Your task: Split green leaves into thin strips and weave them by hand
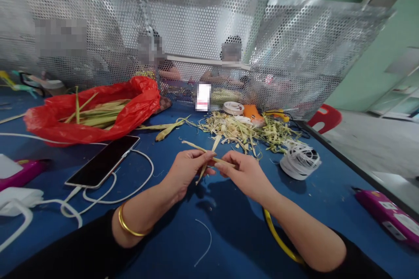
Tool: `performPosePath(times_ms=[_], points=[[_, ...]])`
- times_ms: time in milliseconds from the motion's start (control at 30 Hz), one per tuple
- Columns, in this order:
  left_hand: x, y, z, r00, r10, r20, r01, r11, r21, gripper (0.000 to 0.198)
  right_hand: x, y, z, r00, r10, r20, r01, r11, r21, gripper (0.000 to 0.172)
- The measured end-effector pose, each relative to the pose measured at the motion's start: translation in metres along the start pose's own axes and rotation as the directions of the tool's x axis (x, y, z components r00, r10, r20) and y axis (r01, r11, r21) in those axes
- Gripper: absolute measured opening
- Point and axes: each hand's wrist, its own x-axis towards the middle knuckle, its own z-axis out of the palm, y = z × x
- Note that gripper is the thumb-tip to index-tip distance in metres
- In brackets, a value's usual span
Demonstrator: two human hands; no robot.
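Two narrow strips of dried husk (216, 143) cross between my hands above the blue table. My left hand (188, 168) pinches them near the crossing, thumb on top. With thumb and fingers closed, my right hand (244, 172) grips the end of the strip that runs crosswise. Just beyond the hands lies a heap of shredded husk scraps (229, 128). A few longer husk pieces (170, 128) rest to its left. On the left, a red plastic bag (137, 115) holds long greenish husk leaves (101, 115).
A smartphone (103, 161) with white cables (150, 170) lies left. To the right are a coil of white strapping (299, 161) and a purple device (388, 213). A yellow band (278, 237) passes under my right forearm. Perforated sheeting (199, 22) stands behind, with people beyond it.
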Motion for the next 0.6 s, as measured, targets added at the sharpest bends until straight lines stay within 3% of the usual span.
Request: performPosePath(times_ms=[100, 233, 300, 367, 467, 600], points=[[0.001, -0.001, 0.000, 1.000, 0.007, -0.001, -0.007, 1.000, -0.007, 0.027, -0.005, 0.002, 0.003, 0.981, -0.190, -0.031, 0.174, 0.942, -0.289, 0.032], [0.000, 0.001, 0.003, 0.998, 0.030, -0.055, -0.031, 0.999, -0.008, 0.021, -0.009, -0.003, 0.004, 0.936, -0.342, 0.081, 0.340, 0.824, -0.454, 0.031], [-0.002, 0.003, 0.004, 0.998, 0.036, -0.045, -0.034, 0.999, 0.035, 0.020, -0.010, -0.008, 0.001, 0.923, -0.384, 0.020, 0.347, 0.811, -0.471, 0.026], [-0.004, 0.003, 0.004, 0.999, 0.030, 0.018, -0.032, 0.994, 0.101, 0.019, -0.010, -0.012, -0.003, 0.900, -0.419, -0.123, 0.318, 0.822, -0.471, 0.019], [-0.009, -0.002, 0.007, 0.980, 0.012, 0.200, -0.056, 0.974, 0.219, 0.018, -0.007, -0.014, -0.008, 0.890, -0.399, -0.218, 0.274, 0.853, -0.445, 0.016], [-0.015, -0.012, 0.012, 0.910, -0.031, 0.412, -0.109, 0.944, 0.312, 0.021, -0.001, -0.011, -0.006, 0.981, -0.188, -0.049, 0.175, 0.966, -0.189, 0.013]])
